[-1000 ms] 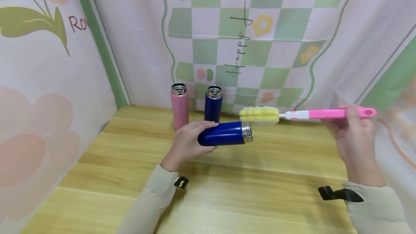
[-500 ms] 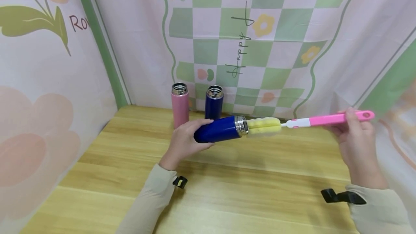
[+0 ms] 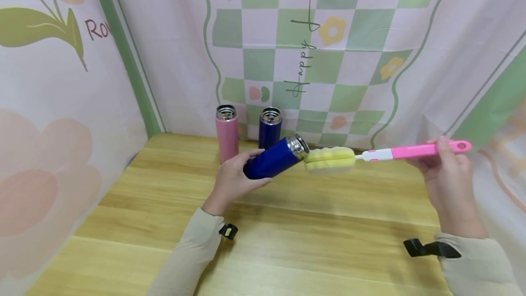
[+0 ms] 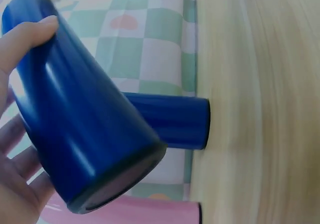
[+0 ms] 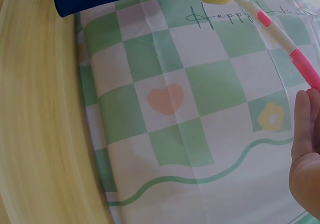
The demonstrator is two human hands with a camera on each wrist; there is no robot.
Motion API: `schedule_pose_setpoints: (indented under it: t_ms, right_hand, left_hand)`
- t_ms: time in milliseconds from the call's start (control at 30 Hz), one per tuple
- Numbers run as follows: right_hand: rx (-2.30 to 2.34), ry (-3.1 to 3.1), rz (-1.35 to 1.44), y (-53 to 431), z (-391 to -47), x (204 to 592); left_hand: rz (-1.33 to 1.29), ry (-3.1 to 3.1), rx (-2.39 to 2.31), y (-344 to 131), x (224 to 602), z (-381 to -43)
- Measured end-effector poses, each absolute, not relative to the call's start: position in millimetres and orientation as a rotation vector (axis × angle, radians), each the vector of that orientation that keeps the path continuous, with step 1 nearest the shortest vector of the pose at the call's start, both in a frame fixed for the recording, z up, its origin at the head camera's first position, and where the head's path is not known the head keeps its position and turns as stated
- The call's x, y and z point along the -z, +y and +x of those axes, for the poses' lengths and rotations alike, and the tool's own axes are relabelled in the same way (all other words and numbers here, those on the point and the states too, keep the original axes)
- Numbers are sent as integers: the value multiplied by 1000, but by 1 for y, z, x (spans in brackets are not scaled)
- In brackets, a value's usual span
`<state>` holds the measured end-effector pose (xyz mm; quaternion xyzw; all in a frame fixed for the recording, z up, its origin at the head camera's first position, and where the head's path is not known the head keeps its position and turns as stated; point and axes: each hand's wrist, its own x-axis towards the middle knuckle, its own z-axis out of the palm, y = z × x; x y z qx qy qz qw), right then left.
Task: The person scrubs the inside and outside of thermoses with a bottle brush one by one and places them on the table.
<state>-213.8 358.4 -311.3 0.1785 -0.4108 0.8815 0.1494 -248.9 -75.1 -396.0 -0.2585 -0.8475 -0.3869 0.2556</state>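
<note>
My left hand (image 3: 236, 177) grips a blue vacuum flask (image 3: 273, 159) around its lower body, above the table. The flask leans, its steel mouth raised toward the right. In the left wrist view the thumb and fingers wrap the flask (image 4: 85, 104) and its base faces the camera. My right hand (image 3: 449, 182) holds a bottle brush by its pink handle (image 3: 415, 150), roughly level. The brush's yellow sponge head (image 3: 330, 159) is right at the flask's mouth, overlapping the rim in the head view. In the right wrist view the fingers (image 5: 302, 124) lie along the pink handle.
A pink flask (image 3: 228, 138) and a dark blue flask (image 3: 269, 129) stand upright and uncapped behind the left hand, near the back edge of the wooden table (image 3: 287, 241). A checkered curtain (image 3: 296, 65) hangs directly behind them.
The held flask has tilted from nearly level to mouth-up. The brush head, first above the mouth, has come down to its right side; the right hand has shifted only slightly.
</note>
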Motion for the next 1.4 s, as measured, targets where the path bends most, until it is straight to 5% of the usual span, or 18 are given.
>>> schedule_pose_setpoints:
  t_ms: [633, 1400]
  right_hand:
    - [-2650, -970, 736, 332, -215, 309]
    - [-2509, -1270, 854, 330, -211, 322]
  left_hand:
    - [-519, -2219, 1995, -52, 401, -243]
    - [-585, -2049, 2251, -45, 395, -250]
